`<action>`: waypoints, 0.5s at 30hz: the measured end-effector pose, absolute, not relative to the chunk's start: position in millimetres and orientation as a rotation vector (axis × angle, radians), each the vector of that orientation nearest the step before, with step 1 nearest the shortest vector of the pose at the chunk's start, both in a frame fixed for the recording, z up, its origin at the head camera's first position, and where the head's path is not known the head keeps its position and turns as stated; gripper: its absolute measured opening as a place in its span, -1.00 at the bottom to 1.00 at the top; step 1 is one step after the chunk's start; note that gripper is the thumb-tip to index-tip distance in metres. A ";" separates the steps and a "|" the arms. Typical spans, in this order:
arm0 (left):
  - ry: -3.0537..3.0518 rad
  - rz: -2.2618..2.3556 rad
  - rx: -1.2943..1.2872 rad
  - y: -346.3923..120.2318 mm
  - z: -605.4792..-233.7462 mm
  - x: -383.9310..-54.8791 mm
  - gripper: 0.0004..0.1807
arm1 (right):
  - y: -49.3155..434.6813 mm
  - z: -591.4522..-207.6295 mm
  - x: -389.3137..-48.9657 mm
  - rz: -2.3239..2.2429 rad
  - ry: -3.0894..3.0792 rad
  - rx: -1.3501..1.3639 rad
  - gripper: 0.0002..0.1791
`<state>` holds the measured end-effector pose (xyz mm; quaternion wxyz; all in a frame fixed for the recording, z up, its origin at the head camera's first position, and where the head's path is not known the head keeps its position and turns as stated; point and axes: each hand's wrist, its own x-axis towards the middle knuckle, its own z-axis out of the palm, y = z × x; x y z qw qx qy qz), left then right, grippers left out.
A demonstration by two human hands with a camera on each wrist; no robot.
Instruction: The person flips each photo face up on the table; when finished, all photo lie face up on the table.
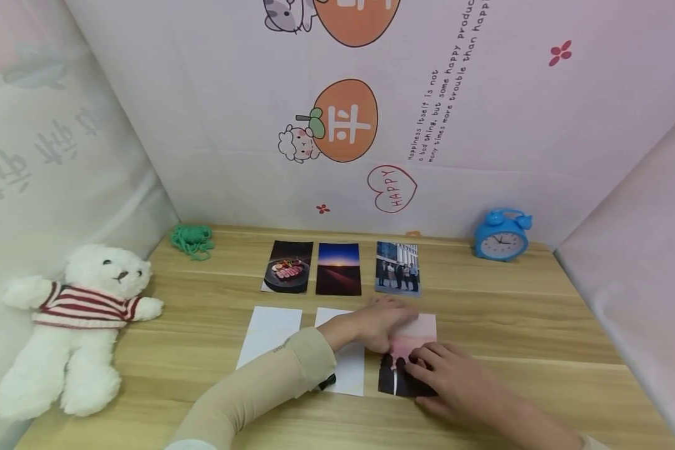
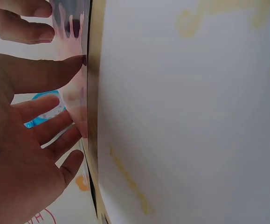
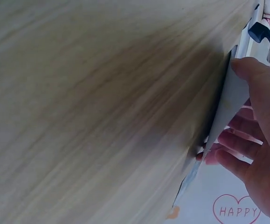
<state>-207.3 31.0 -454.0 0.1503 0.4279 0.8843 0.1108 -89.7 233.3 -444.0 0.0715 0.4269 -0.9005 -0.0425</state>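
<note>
A photo card, pink above and dark with a white streak below, is under both hands. Across its upper left lies my left hand, fingers spread; the left wrist view has that thumb touching the card's edge. My right hand holds the lower right part, bent fingers over the picture and thumb by the near corner. In the right wrist view the card's pale back shows between thumb and fingers, so that side is raised. Left of it lie two white cards, partly covered by my left arm.
Behind the hands lie a food photo, a sunset photo and a group photo. A blue alarm clock stands back right, green yarn back left. A white teddy bear sits at the left. Curtains enclose the wooden table.
</note>
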 end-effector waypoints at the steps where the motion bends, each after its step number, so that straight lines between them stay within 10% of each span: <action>1: 2.539 0.312 1.224 31.0 -454.0 -207.6 -0.11 | 233.8 -445.3 -90.0 -0.121 -2.712 1.287 -0.46; 15: 2.487 0.277 1.221 29.6 -452.4 -208.5 -0.20 | 245.2 -454.7 -91.7 -0.009 -2.791 1.373 -0.54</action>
